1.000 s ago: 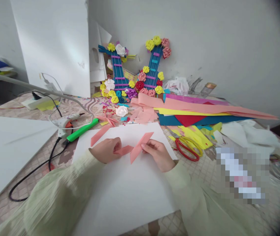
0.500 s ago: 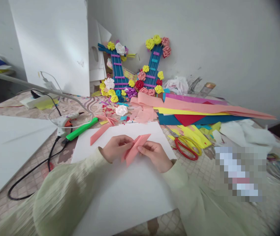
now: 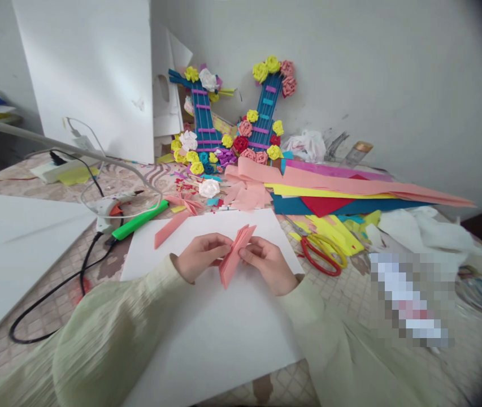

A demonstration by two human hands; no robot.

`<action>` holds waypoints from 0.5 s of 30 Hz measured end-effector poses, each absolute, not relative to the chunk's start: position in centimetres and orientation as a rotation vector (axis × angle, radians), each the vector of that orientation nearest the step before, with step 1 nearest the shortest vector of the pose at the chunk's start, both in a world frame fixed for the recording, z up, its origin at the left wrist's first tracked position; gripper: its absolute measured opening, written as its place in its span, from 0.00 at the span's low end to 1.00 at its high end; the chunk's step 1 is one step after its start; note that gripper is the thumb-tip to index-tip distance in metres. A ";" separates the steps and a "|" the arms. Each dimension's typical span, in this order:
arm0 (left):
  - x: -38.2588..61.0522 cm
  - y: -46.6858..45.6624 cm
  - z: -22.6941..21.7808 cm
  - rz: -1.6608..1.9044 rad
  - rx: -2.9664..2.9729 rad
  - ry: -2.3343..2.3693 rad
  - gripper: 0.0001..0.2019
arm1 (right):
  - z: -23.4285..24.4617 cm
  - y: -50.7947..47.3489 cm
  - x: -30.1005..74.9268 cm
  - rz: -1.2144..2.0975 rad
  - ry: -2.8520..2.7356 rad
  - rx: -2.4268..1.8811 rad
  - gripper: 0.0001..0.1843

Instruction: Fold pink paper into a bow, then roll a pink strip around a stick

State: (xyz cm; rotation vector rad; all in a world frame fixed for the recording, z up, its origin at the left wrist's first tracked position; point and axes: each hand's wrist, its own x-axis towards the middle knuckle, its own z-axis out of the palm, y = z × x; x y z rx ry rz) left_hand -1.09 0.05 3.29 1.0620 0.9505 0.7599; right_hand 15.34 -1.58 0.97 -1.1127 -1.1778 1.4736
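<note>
Both hands pinch one folded pink paper strip (image 3: 233,257) over a white sheet (image 3: 219,328) in front of me. My left hand (image 3: 200,257) grips the strip from the left, fingers closed on it. My right hand (image 3: 266,263) holds its right side, thumb and fingers pressed to the paper. The strip stands tilted, its upper end pointing away from me. Another loose pink strip (image 3: 172,229) lies on the far left corner of the sheet.
Red-and-yellow scissors (image 3: 323,254) lie right of the sheet. A green marker (image 3: 139,220) and a glue gun (image 3: 107,212) with black cable sit left. Coloured paper sheets (image 3: 351,192) and two blue pieces decorated with paper flowers (image 3: 232,130) fill the back. A white board (image 3: 16,243) lies at the left.
My hands have come together, and the pink strip, spread out between them a second ago, is now folded up into a narrower, steeper bundle.
</note>
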 end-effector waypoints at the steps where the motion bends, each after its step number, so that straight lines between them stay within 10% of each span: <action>1: -1.1 0.0 3.3 0.751 1.065 0.948 0.13 | 1.0 -1.6 15.4 1.466 -1.191 -1.109 0.15; 15: -1.1 -0.1 3.4 0.739 1.071 0.899 0.14 | 1.2 -1.7 15.4 1.445 -1.226 -1.075 0.09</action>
